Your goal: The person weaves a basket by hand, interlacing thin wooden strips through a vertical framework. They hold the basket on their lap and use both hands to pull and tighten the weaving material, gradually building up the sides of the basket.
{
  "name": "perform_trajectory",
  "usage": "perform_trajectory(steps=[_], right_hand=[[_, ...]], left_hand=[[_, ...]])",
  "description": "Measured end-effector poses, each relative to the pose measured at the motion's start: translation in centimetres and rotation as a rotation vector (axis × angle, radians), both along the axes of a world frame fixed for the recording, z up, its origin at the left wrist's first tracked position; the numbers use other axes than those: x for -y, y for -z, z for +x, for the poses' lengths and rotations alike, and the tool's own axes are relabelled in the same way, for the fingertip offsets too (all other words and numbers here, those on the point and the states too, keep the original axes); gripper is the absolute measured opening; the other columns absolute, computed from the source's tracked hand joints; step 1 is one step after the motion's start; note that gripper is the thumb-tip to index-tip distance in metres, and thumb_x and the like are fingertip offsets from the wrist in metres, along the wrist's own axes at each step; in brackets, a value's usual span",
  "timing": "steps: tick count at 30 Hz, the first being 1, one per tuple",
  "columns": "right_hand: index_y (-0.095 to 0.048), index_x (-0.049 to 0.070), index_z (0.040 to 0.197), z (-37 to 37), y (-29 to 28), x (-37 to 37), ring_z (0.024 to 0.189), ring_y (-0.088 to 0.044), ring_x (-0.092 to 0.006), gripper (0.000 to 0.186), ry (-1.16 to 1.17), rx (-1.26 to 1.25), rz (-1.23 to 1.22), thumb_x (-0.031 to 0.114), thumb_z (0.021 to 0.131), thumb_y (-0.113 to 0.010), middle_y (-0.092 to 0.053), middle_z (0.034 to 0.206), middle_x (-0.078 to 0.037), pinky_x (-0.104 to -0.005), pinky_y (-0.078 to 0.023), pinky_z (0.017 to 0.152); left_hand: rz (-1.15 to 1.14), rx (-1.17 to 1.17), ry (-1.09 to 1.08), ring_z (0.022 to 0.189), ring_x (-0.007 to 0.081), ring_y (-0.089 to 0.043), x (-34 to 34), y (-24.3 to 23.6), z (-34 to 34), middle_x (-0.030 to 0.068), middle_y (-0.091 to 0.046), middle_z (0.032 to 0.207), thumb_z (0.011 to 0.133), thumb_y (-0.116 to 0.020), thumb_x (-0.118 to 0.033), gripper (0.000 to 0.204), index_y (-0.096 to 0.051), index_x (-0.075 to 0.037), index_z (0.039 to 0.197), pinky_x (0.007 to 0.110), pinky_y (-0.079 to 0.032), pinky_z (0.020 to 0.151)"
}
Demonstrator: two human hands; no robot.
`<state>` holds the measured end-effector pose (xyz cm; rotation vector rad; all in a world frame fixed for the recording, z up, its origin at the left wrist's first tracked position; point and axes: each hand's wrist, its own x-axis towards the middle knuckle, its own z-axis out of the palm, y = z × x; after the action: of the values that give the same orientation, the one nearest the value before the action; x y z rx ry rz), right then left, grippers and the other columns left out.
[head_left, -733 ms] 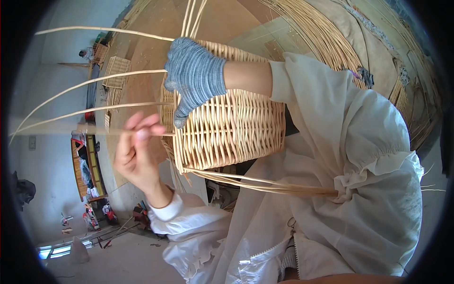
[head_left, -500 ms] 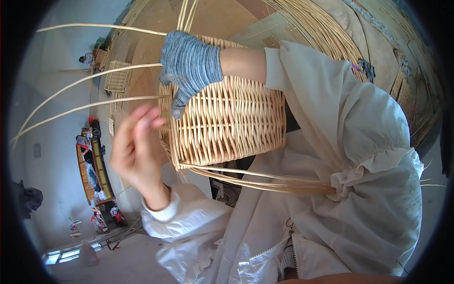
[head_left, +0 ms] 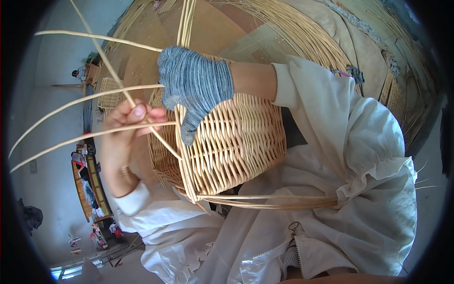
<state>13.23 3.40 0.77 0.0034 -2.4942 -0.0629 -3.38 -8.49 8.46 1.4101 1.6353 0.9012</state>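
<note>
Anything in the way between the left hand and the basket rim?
Yes: another wicker rod, sticking out leftward from the basket rim, crosses the held rod between left hand and rim. Can't tell whether the rods touch.

No text, label, brand, number or sign can be read in the head view; the small things (head_left: 99,239) by the wall (head_left: 54,194) appear too small to make out any lettering

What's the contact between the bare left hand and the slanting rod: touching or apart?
Touching. The head view shows the slanting rod pinched in the bare left hand, passing under its thumb and emerging on both sides.
</note>
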Motion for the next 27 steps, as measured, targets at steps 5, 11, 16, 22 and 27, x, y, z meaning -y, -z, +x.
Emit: perform_trajectory(steps=[5, 11, 16, 22, 27], right_hand=[[-0.069, 0.010, 0.094, -2.4, -0.7, -1.7, 0.078, -0.053, -0.0269, 0.065, -0.193, 0.100, -0.219, 0.067, 0.065, -0.063, -0.060, 0.072, -0.011, -0.0439, -0.040, 0.078], [-0.063, 0.011, 0.108, -3.3, -9.0, -5.8, 0.093, -0.058, -0.0216, 0.038, -0.138, 0.068, -0.919, 0.037, 0.080, -0.065, -0.064, 0.095, -0.009, -0.0372, -0.046, 0.084], [-0.066, 0.012, 0.099, -8.0, -11.4, -8.2, 0.076, -0.059, -0.0162, 0.025, -0.255, -0.138, -0.627, 0.030, 0.081, -0.066, -0.065, 0.087, -0.005, -0.0280, -0.050, 0.072], [-0.069, 0.013, 0.092, 3.5, -4.8, -11.7, 0.067, -0.062, -0.0087, 0.013, -0.141, -0.244, -0.675, 0.022, 0.084, -0.065, -0.067, 0.082, 0.000, -0.0216, -0.053, 0.059], [-0.069, 0.012, 0.094, 3.2, -7.5, -12.2, 0.085, -0.063, -0.0137, 0.024, 0.286, 0.052, -0.266, 0.033, 0.085, -0.062, -0.067, 0.088, -0.003, -0.0260, -0.052, 0.072]], left_hand=[[0.186, 0.196, -0.182, 0.089, 0.0241, -0.065, 0.4, 4.8, -1.2, 0.0217, -0.060, 0.101, 0.098, -0.041, -0.028, 0.030, -0.049, -0.002, 0.087, 0.033, -0.059, 0.073], [0.227, 0.544, 0.097, 0.105, 0.0297, -0.061, -0.1, 6.3, -2.6, 0.0303, -0.049, 0.123, 0.099, -0.039, -0.029, 0.028, -0.046, -0.006, 0.084, 0.039, -0.058, 0.078], [0.171, 0.826, 0.009, 0.097, 0.0227, -0.062, -0.4, 7.4, -2.3, 0.0244, -0.053, 0.120, 0.097, -0.045, -0.024, 0.025, -0.051, -0.001, 0.105, 0.035, -0.057, 0.076], [-0.114, 0.757, -0.219, 0.061, 0.0021, -0.056, -3.2, 9.4, -2.3, 0.0045, -0.065, 0.089, 0.087, -0.063, -0.010, 0.029, -0.058, 0.002, 0.113, 0.011, -0.039, 0.043], [-0.003, 0.883, -0.154, 0.060, 0.0077, -0.059, -2.5, 9.9, -2.3, 0.0056, -0.065, 0.080, 0.084, -0.064, -0.002, 0.021, -0.063, 0.005, 0.104, 0.016, -0.047, 0.047]])
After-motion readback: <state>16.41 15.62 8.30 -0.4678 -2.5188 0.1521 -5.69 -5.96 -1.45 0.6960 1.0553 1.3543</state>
